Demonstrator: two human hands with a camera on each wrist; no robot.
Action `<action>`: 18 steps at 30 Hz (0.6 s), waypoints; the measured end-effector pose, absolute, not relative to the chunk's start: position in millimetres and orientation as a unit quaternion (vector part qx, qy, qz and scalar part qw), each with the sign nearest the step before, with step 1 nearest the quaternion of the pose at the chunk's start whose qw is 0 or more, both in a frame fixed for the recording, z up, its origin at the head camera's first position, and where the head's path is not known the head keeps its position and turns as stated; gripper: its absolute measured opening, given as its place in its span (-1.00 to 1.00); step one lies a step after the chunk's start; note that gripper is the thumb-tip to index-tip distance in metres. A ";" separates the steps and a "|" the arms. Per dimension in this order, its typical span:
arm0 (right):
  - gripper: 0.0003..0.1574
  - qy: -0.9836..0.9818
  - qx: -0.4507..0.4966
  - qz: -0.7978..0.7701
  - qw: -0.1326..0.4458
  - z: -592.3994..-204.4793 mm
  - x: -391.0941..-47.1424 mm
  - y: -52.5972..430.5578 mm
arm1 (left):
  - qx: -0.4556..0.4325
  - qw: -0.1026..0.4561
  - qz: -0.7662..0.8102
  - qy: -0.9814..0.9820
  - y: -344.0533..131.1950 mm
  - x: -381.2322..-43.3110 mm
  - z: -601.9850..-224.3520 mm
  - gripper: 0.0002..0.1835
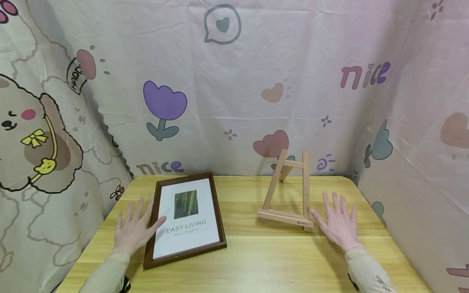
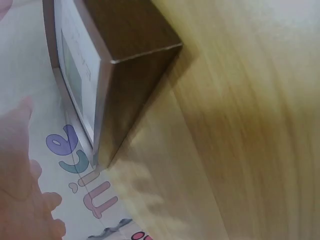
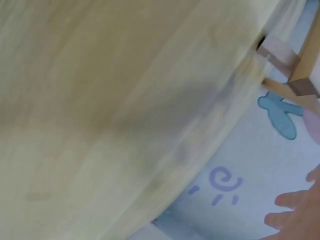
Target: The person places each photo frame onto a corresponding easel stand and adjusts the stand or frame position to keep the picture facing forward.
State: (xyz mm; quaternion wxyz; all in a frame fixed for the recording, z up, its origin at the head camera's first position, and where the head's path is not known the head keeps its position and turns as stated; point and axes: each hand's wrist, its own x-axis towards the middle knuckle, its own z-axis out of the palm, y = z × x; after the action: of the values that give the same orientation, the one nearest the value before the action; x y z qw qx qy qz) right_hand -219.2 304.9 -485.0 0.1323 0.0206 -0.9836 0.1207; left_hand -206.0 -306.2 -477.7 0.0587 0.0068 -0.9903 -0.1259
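Observation:
A dark brown picture frame [image 1: 222,244] lies on the left half of the table, its sheet printed "EASY LIVING" with a small green bamboo picture. My left hand [image 1: 133,230] is spread at the frame's left side, its thumb overlapping that edge in the head view. The left wrist view shows the thick brown side of the frame [image 2: 135,95] beside the hand [image 2: 22,180]. Right of centre stands a small wooden easel [image 1: 286,217] with a front ledge. Just right of the ledge, my right hand [image 1: 340,224] has its fingers spread and holds nothing.
A pale wooden table [image 1: 242,264] carries both things. Behind it hangs a patterned cloth [image 1: 227,101], close along the table's back edge, with more cloth at the left [image 1: 47,228] and right [image 1: 421,183].

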 end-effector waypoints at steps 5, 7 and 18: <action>0.12 -0.983 0.034 0.097 0.153 -474.7 -215.8 292.3 | 0.011 0.031 -0.161 -0.986 -306.5 -201.5 -476.2 0.04; 0.14 -0.981 0.043 0.089 0.164 -470.3 -214.0 285.7 | 0.013 0.022 -0.174 -0.984 -306.6 -200.0 -475.6 0.06; 0.20 -0.963 0.105 0.080 0.237 -455.5 -205.7 243.6 | 0.018 -0.018 -0.219 -0.975 -305.0 -190.5 -474.6 0.20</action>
State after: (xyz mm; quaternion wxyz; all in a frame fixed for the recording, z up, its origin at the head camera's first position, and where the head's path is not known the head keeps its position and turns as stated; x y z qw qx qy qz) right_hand -205.7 243.6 -455.5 0.2372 0.1047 -0.9625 0.0797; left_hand -190.5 -305.0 -474.6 -0.0183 0.0183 -0.9754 -0.2191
